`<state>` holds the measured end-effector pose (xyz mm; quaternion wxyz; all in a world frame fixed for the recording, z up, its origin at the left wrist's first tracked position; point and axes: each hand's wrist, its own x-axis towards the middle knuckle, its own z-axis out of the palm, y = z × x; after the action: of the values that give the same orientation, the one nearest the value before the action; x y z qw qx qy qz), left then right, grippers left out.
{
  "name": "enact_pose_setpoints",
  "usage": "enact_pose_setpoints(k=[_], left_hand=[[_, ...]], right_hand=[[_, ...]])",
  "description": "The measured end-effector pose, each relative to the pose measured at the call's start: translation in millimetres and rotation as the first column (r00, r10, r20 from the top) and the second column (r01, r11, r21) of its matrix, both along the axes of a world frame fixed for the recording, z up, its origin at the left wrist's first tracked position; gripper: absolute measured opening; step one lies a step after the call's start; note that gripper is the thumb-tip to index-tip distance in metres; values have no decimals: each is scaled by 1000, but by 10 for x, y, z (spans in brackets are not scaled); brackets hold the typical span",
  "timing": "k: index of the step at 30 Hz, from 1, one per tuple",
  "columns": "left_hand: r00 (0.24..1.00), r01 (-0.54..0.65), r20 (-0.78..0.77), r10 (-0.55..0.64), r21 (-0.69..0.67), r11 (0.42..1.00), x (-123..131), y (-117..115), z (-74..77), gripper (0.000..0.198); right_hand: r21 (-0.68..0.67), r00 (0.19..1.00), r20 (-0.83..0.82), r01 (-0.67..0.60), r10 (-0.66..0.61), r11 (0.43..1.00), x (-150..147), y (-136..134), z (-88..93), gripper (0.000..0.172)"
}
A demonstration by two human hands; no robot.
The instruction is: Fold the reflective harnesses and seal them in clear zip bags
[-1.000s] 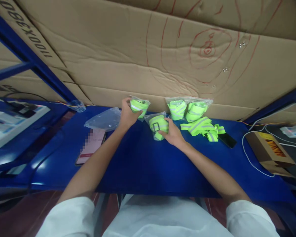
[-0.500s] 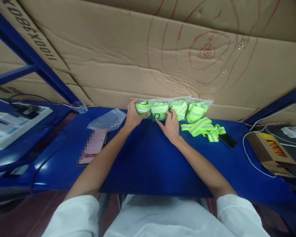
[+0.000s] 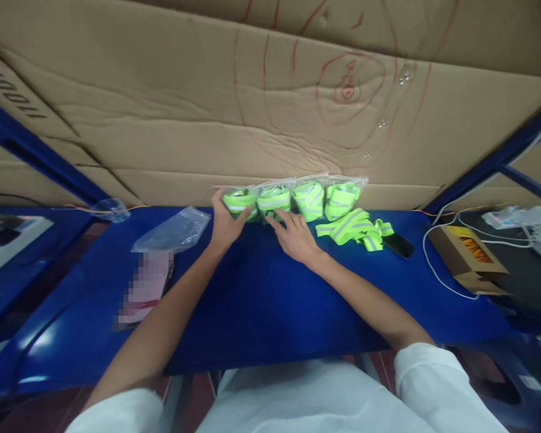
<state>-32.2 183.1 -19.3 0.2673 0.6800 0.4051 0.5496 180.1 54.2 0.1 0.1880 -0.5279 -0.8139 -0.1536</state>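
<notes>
Holding the leftmost bagged strap in partly closed left hand at back edge of the bench; touching the second bagged strap with loosely bent right hand, cannot tell if gripping it.

Soft, rather dim illumination is noted, with the bagged neon rolls at the left hand and right hand rendered brightest and the cardboard darkened toward its top, above the grip. White glare is recorded on the blue table, well left of the grip and nearer the wearer, while deep shadow is observed beneath the near edge. Slight softness is found at the fingers, wide-angle stretching toward the frame's sides, and coarse pixelation over the flat pink item left of the grip.
</notes>
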Motion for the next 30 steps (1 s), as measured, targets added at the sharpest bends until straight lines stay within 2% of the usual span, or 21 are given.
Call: enact_pose_setpoints(k=[3,5,7,8,10,11,13,15,17,18,19,21,23,24,25,27,28,30], left_hand=[[996,-25,-82,32,85,996,-143,-237,-25,92],[979,-53,-195,60,38,998,-259,-562,-74,86],[948,17,-316,-43,-85,996,-328,-976,-109,80],[922,56,-372,-104,-138,989,-331,-1182,-109,76],[861,129,-462,-211,-202,971,-274,-1519,-78,63],[840,158,-487,-239,-200,967,-221,-1631,-53,59],[808,223,-508,-297,-203,954,-94,-1746,-3,53],[788,278,-505,-354,-220,935,27,-1763,36,50],[772,321,-488,-408,-254,912,125,-1762,64,49],[765,341,-475,-434,-273,900,166,-1772,77,49],[760,364,-456,-463,-292,884,204,-1791,88,49],[743,437,-392,-542,-330,837,282,-1848,108,50],[740,513,-291,-606,-339,789,356,-1901,119,57],[753,531,-241,-612,-326,782,387,-1914,119,67],[777,529,-202,-596,-303,793,409,-1914,117,79],[822,486,-187,-538,-260,834,419,-1875,105,93],[822,476,-213,-528,-251,843,405,-1840,99,90],[777,486,-307,-550,-264,833,351,-1757,96,63]], right_hand=[[3,1000,-10,21,-21,1000,371,-247,44,48],[-20,989,-28,144,-145,989,815,-494,115,45],[-67,939,-68,333,-338,940,1318,-733,193,46],[-113,910,-74,398,-407,910,1549,-826,218,55],[-224,886,-63,436,-460,872,1897,-933,215,71],[-260,882,-88,428,-462,866,1998,-950,187,69],[-281,869,-178,404,-461,870,2052,-934,111,54],[-256,854,-252,394,-454,883,1956,-895,69,43],[-227,830,-353,373,-433,900,1769,-886,113,42],[-228,790,-456,342,-410,912,1654,-901,167,42],[-244,702,-603,291,-380,925,1529,-928,236,41],[-324,374,-864,99,-337,941,1259,-997,386,38],[-403,35,-915,-161,-403,901,993,-1052,498,37],[-416,-85,-888,-268,-451,869,876,-1063,525,37],[-421,-171,-848,-355,-501,835,776,-1062,531,36],[-422,-260,-772,-472,-579,774,641,-1020,487,37],[-425,-277,-743,-508,-610,749,609,-985,449,38],[-442,-296,-709,-521,-641,730,611,-909,369,37]])
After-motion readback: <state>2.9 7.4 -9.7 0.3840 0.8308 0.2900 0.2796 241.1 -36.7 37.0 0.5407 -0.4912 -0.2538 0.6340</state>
